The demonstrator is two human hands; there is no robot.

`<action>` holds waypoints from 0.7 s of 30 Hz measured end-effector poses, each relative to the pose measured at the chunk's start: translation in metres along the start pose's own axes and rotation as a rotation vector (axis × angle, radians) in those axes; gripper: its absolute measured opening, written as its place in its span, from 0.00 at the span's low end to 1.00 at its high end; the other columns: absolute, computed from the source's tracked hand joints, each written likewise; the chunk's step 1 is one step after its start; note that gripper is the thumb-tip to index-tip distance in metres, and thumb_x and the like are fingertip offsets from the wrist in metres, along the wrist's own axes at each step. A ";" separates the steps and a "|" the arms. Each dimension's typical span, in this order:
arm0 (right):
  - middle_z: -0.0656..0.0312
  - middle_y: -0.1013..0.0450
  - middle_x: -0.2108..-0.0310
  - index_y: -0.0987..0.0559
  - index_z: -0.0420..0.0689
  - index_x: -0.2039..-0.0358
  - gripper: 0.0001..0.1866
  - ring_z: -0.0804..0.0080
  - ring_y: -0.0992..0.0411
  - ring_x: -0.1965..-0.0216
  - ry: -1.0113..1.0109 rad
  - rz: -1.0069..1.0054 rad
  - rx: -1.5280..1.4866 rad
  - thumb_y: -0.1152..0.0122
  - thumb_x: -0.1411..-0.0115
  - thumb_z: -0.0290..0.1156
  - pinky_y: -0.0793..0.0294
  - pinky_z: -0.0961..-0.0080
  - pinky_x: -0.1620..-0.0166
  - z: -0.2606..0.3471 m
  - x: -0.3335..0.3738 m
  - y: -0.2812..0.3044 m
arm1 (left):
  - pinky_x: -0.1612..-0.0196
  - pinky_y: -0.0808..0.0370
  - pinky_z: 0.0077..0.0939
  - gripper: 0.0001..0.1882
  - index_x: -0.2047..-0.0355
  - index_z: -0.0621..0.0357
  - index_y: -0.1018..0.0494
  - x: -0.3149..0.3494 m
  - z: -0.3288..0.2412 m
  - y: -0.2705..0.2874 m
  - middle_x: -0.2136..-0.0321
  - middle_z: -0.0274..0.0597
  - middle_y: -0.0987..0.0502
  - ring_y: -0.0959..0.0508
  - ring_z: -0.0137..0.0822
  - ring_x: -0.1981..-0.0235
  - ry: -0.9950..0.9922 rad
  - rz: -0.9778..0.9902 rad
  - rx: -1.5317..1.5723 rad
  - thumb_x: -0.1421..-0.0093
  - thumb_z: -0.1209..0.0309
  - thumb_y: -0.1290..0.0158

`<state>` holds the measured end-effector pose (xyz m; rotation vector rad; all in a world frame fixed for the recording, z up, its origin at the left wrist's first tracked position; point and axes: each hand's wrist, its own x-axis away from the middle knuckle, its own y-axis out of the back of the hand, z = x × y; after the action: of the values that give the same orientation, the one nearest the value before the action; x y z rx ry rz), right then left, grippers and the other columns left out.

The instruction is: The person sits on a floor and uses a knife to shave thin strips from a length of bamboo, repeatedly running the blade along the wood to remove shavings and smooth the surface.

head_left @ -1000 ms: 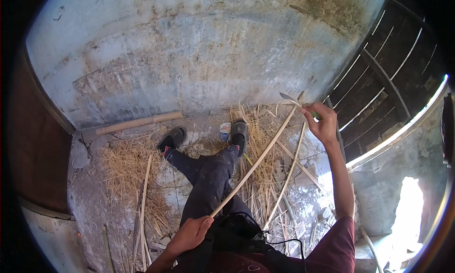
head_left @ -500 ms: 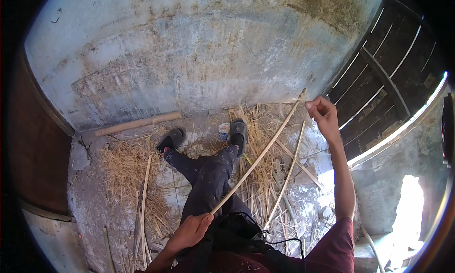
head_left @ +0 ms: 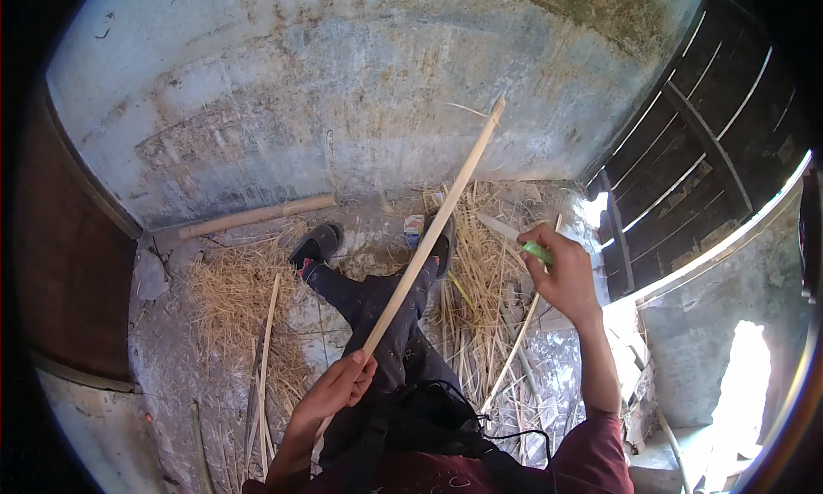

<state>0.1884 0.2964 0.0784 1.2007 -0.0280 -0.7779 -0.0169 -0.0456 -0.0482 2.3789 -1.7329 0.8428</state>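
Note:
My left hand (head_left: 337, 384) is closed round the lower part of a long, pale bamboo strip (head_left: 433, 231). The strip slants up and away to the right, across my legs, and a thin curled shaving (head_left: 465, 109) stands out by its far tip. To the right of the strip, my right hand (head_left: 561, 273) grips a knife (head_left: 538, 252) by its green handle. The knife's light blade points up and left, apart from the strip.
Shavings (head_left: 236, 297) lie heaped on the floor left of my feet, with more shavings and loose strips (head_left: 514, 357) to the right. A thick pole (head_left: 257, 217) rests along the stained wall (head_left: 343, 91). Dark slatted boards (head_left: 686, 151) stand at the right.
The strip's far end has swung up and left, and its broad face now shows. My right hand has moved down and left from the strip's tip, and the knife's green handle has come into sight.

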 end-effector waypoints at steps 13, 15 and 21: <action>0.51 0.17 0.66 0.22 0.47 0.51 0.13 0.50 0.19 0.68 -0.162 -0.096 -0.060 0.35 0.35 0.26 0.23 0.59 0.65 0.003 0.010 0.000 | 0.79 0.54 0.20 0.36 0.65 0.48 0.41 -0.020 0.010 0.008 0.80 0.23 0.50 0.50 0.20 0.82 0.056 0.280 0.172 0.27 0.26 0.68; 0.53 0.17 0.66 0.22 0.46 0.51 0.13 0.57 0.19 0.71 -0.176 -0.141 -0.109 0.34 0.34 0.25 0.23 0.63 0.67 0.003 0.014 -0.001 | 0.79 0.53 0.21 0.35 0.64 0.48 0.40 -0.023 0.011 0.009 0.80 0.23 0.50 0.50 0.20 0.82 0.067 0.299 0.201 0.27 0.27 0.66; 0.56 0.17 0.66 0.21 0.42 0.51 0.14 0.69 0.22 0.74 -0.089 -0.210 -0.321 0.29 0.35 0.24 0.24 0.72 0.69 0.022 0.028 -0.017 | 0.80 0.52 0.20 0.32 0.61 0.48 0.39 -0.029 -0.001 0.005 0.79 0.23 0.49 0.50 0.19 0.81 0.003 0.371 0.182 0.26 0.30 0.61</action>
<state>0.1920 0.2607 0.0624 0.8716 0.1466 -0.9792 -0.0275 -0.0225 -0.0620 2.1837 -2.2251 1.0898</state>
